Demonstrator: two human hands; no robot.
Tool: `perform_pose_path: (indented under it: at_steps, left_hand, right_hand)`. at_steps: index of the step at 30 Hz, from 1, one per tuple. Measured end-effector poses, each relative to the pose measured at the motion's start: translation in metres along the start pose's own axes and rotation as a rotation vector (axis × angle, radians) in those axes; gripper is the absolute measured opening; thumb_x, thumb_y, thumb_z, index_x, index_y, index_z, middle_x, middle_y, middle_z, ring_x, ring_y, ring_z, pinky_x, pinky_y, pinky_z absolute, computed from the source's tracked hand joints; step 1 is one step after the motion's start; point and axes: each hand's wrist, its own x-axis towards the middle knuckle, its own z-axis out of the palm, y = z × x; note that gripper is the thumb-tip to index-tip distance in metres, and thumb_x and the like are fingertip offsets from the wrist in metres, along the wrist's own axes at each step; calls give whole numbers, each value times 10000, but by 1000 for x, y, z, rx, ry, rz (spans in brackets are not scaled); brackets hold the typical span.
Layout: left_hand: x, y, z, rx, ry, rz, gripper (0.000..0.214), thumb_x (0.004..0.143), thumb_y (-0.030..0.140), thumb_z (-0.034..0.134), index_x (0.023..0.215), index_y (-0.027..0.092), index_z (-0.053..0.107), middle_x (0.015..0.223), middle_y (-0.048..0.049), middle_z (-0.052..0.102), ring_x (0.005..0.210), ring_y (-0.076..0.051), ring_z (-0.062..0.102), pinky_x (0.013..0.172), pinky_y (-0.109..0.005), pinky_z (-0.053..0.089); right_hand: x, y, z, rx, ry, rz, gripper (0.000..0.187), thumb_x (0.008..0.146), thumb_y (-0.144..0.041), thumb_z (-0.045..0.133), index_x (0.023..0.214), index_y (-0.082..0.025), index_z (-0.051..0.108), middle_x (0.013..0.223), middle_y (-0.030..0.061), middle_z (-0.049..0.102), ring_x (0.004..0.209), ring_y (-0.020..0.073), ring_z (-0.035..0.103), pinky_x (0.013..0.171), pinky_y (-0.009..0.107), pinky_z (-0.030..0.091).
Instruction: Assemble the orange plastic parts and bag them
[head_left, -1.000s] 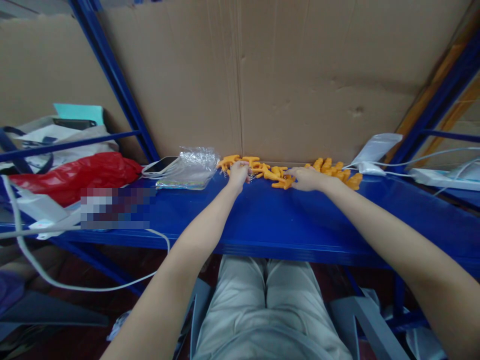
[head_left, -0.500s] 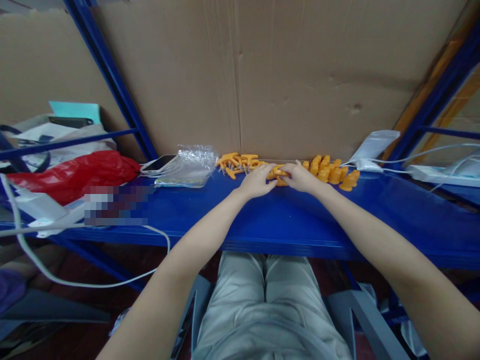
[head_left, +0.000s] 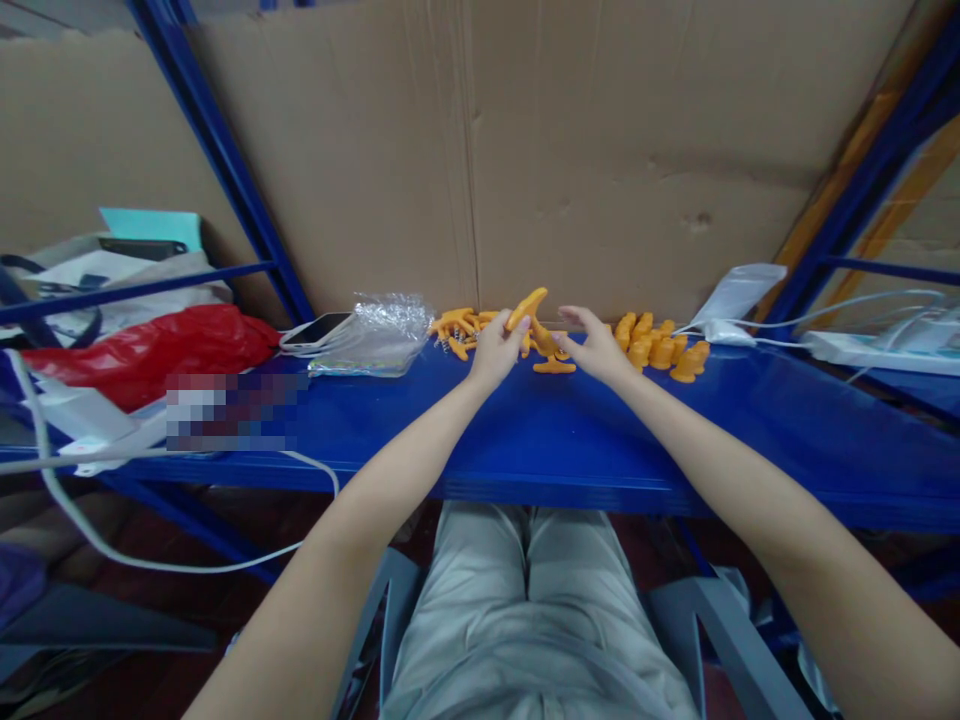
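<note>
My left hand [head_left: 495,350] is closed around an orange plastic piece [head_left: 526,306] and holds it tilted above the blue shelf [head_left: 540,440]. My right hand [head_left: 596,345] pinches a second orange piece [head_left: 544,340] that meets the first one. Another orange piece [head_left: 553,367] lies on the shelf just below my hands. A loose heap of orange pieces [head_left: 457,325] lies left of my hands against the cardboard wall. To the right, several orange pieces [head_left: 660,348] stand upright in a group.
A crumpled clear plastic bag [head_left: 379,335] and a phone [head_left: 321,328] lie left of the heap. A red bag [head_left: 150,350] and white cables [head_left: 90,520] are further left. A white pouch [head_left: 739,295] and a power strip [head_left: 870,350] sit right. Cardboard [head_left: 600,150] backs the shelf.
Both hands have lifted off the shelf. The left hand now raises an orange piece and the right hand holds a second one against it; one second ago they reached into the piles.
</note>
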Motion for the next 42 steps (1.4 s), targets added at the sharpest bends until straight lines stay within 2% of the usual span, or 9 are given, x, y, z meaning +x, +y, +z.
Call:
perform_pose_path:
  at_steps: [4, 8, 13, 15, 18, 22, 26, 35, 42]
  left_hand:
    - [-2, 4, 8, -231, -26, -111, 174, 1008, 308, 473, 1014, 176, 586, 869, -29, 681, 555, -82, 640, 448, -168, 425]
    - [0, 3, 7, -186, -7, -145, 233, 1009, 342, 480, 1153, 195, 590, 959, -54, 693, 549, -78, 642, 478, -182, 462]
    - [1, -6, -7, 153, -1, 151, 414, 970, 287, 541, 1382, 269, 512, 1232, -99, 660, 969, -174, 691, 780, -250, 556]
    - [1, -10, -12, 292, -74, 276, 415, 961, 252, 536, 1376, 271, 541, 1287, -99, 632, 1138, -213, 634, 908, -294, 534]
    - [5, -18, -15, 453, -150, 353, 357, 941, 213, 538, 1285, 241, 630, 1254, -102, 627, 1186, -236, 602, 989, -348, 500]
    - [12, -30, -12, 547, -163, 338, 356, 867, 130, 592, 1194, 238, 687, 1135, -78, 672, 1126, -227, 628, 1025, -374, 484]
    - [15, -36, -9, 511, -129, 337, 385, 839, 92, 599, 1192, 220, 685, 1180, -87, 704, 1162, -225, 626, 1074, -389, 453]
    - [13, -32, -11, 508, -135, 330, 326, 876, 122, 576, 1165, 222, 689, 1210, -87, 713, 1179, -226, 624, 1086, -400, 445]
    - [10, -29, -10, 553, -158, 308, 338, 842, 99, 604, 1134, 234, 708, 1141, -78, 723, 1106, -237, 648, 1031, -389, 479]
  right_hand:
    - [-3, -1, 0, 71, -156, 25, 447, 911, -476, 557, 1206, -156, 657, 1180, 133, 707, 1085, 266, 658, 977, 438, 512]
    - [-3, -10, -3, 58, -191, 49, 402, 901, -447, 566, 1117, -128, 684, 1041, 112, 743, 929, 248, 681, 851, 382, 538]
    - [-4, -17, -13, -171, -241, -16, 326, 890, -404, 590, 1059, -146, 696, 1001, 118, 737, 911, 256, 679, 823, 355, 506]
    - [-4, -19, -17, -263, -256, -33, 324, 902, -387, 580, 1095, -152, 693, 1040, 134, 730, 954, 267, 678, 846, 359, 499]
    - [-5, -20, -23, -377, -241, -37, 330, 923, -349, 554, 1165, -164, 682, 1115, 150, 712, 1028, 290, 668, 871, 377, 497]
    - [-4, -16, -24, -427, -233, -81, 321, 924, -292, 541, 1196, -184, 674, 1124, 144, 698, 1044, 300, 653, 868, 402, 503]
    - [-2, -15, -23, -443, -245, -117, 302, 917, -254, 539, 1178, -186, 676, 1099, 137, 691, 1059, 299, 628, 885, 415, 496]
    - [-3, -16, -19, -455, -243, -157, 371, 973, -360, 444, 1174, -141, 667, 1091, 177, 692, 1055, 324, 600, 942, 470, 439]
    - [-4, -11, -14, -475, -254, -176, 243, 912, -286, 517, 1103, -196, 637, 1066, 145, 679, 1037, 322, 586, 982, 513, 404]
